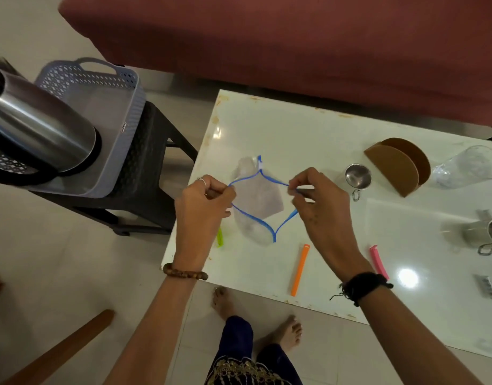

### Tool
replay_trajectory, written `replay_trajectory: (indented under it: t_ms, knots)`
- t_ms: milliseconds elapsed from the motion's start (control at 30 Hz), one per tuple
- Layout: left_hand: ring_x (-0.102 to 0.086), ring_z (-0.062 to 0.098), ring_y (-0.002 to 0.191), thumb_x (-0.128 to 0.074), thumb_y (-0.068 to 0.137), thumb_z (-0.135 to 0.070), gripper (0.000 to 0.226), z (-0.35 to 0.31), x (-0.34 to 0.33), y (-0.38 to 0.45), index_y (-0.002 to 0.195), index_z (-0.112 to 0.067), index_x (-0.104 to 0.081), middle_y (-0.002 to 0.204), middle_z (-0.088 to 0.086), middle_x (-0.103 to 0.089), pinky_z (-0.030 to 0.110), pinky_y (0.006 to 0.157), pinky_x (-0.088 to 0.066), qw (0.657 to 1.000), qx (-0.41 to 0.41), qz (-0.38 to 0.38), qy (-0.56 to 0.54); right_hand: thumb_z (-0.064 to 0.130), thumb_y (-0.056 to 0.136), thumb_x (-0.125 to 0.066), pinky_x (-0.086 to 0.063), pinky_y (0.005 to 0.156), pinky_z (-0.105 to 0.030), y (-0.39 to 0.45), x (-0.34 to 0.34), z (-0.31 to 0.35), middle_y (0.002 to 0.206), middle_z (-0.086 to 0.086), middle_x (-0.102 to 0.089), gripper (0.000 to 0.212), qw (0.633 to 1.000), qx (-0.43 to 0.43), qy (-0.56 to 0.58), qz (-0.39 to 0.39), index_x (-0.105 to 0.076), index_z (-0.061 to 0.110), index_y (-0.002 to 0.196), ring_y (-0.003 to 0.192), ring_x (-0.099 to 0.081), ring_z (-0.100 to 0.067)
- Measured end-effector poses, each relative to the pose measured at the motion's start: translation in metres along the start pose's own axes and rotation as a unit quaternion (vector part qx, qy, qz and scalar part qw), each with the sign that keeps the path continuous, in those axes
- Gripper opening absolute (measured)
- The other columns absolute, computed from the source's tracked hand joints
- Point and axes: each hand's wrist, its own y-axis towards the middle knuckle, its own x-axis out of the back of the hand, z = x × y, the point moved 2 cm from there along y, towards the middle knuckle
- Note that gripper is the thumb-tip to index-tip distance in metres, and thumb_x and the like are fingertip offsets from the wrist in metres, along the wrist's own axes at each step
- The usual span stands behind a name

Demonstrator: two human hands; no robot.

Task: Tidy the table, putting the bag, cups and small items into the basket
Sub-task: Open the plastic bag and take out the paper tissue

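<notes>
A clear zip bag (260, 202) with a blue rim is held above the white table (280, 129), its mouth pulled wide. My left hand (204, 205) pinches the rim's left side and my right hand (318, 201) pinches its right side. A grey perforated basket (122, 87) sits on a dark stool at the left, with a steel flask (39, 126) lying in it. On the table stand two small steel cups (358, 176) (489, 236) and a clear glass (469, 166). An orange clip (300, 269), a pink clip (379, 261) and a green clip (220, 237) lie near the front edge.
A brown wooden holder (400, 166) stands between the steel cup and the glass. Small metallic strips (485, 286) lie at the table's right. A maroon sofa (294, 37) runs behind the table. A wooden stick (58, 351) crosses the floor at lower left, and my bare feet are below the table edge.
</notes>
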Motion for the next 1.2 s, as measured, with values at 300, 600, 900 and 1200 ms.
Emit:
replay_trajectory:
  t_ms: [300,600,900,1200]
  knots:
    - [-0.067,0.019,0.078,-0.053,0.089,-0.024,0.009,0.023,-0.036,-0.017,0.084,-0.017,-0.053,0.092,0.009,-0.065,0.025,0.057,-0.058,0.994,0.005,0.071,0.085,-0.004,0.084,-0.047,-0.030,0.064,-0.029,-0.015,-0.028,-0.013,0.104,-0.008,-0.056,0.033,0.916,0.035,-0.387,0.097,-0.057,0.010,0.112,0.091,-0.057,-0.029]
    - [-0.064,0.016,0.066,-0.052,0.091,-0.022,0.010,0.032,-0.057,-0.018,0.082,-0.021,-0.048,0.079,0.000,-0.060,0.019,0.055,-0.054,0.990,-0.026,0.085,0.112,0.017,0.090,-0.053,-0.023,0.045,-0.023,0.000,-0.039,-0.032,0.061,0.001,-0.035,0.039,0.939,-0.144,-0.285,0.125,-0.029,0.014,0.059,0.061,-0.044,-0.023]
    - [-0.064,0.024,0.078,-0.053,0.088,-0.033,0.009,0.032,-0.061,-0.020,0.087,-0.025,-0.048,0.087,-0.001,-0.061,0.047,0.070,-0.057,0.982,-0.020,0.070,0.173,0.025,0.087,-0.053,-0.016,0.044,-0.026,0.002,-0.032,-0.031,0.057,0.004,-0.029,0.044,0.954,-0.083,-0.268,0.106,-0.026,0.020,0.053,0.049,-0.031,-0.017]
    - [-0.058,0.022,0.073,-0.061,0.083,-0.034,0.023,0.023,-0.115,-0.025,0.092,-0.023,-0.044,0.098,-0.006,-0.049,0.035,0.062,-0.048,0.989,0.000,0.086,0.123,0.018,0.088,-0.058,-0.037,0.063,-0.015,-0.007,0.054,-0.035,0.090,0.000,-0.050,0.011,0.991,-0.052,0.030,-0.121,-0.047,0.022,0.090,0.074,-0.045,-0.003]
